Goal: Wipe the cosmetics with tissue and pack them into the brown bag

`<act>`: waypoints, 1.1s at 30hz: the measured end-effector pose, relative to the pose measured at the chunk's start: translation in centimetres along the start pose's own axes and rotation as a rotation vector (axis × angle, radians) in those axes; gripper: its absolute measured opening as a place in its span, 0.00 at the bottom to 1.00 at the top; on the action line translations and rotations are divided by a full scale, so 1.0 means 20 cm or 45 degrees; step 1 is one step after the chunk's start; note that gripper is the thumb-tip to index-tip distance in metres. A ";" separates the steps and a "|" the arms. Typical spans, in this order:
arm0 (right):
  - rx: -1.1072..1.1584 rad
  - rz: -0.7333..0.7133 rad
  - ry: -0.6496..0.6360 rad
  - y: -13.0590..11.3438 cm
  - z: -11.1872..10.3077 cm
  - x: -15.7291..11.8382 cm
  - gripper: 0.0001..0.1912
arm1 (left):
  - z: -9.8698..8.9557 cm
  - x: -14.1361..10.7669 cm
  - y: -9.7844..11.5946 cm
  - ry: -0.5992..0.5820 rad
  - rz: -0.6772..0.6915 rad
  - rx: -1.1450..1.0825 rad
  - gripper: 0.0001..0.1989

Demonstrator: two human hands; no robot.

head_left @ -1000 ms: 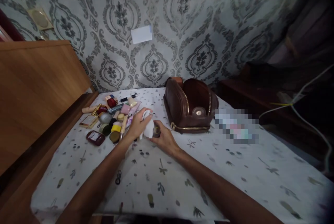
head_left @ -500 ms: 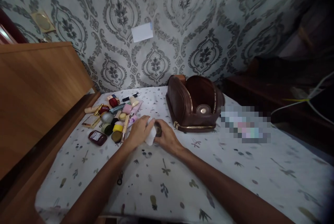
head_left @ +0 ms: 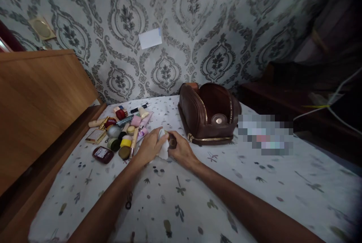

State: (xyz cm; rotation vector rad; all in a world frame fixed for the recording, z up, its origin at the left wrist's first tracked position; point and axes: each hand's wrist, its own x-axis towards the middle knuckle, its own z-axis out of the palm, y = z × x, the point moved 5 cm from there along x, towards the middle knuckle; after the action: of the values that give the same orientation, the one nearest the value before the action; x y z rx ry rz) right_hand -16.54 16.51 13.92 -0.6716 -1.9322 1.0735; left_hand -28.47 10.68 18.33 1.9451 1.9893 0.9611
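Observation:
My left hand (head_left: pixel 149 145) is closed around a crumpled white tissue (head_left: pixel 163 151). Against the tissue, my right hand (head_left: pixel 182 148) grips a small dark brown round container (head_left: pixel 172 142), partly covered by my fingers. Both hands meet just above the patterned white sheet. Close by on the left lies a pile of cosmetics, with a yellow-banded jar (head_left: pixel 126 142), a concealer tube (head_left: pixel 134 143), a silver-grey round item (head_left: pixel 114 131) and a dark red flat container (head_left: pixel 103 154). Behind my right hand stands a brown toiletry bag (head_left: pixel 192 113), unzipped with its mouth gaping.
A blurred-out item (head_left: pixel 264 133) lies right of the bag. A wooden panel (head_left: pixel 42 111) borders the left side, and a patterned wall (head_left: pixel 166 71) rises behind. Pencils (head_left: pixel 140 108) lie at the back. A pale cable (head_left: pixel 311 113) hangs at the right.
The tissue and brown container have shifted slightly in my hands, with more of the container's side showing. The whole view has tilted up a little; the bag and cosmetics lie as before.

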 end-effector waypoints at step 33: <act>0.581 0.158 -0.577 -0.08 0.02 -0.06 0.32 | -0.05 0.00 0.03 -0.196 0.070 -0.274 0.22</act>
State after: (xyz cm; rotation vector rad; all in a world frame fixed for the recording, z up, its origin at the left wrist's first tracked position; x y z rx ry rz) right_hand -16.31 14.61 14.62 -0.3094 -1.9180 1.7955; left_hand -28.52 10.38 19.59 1.9013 1.6833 0.9622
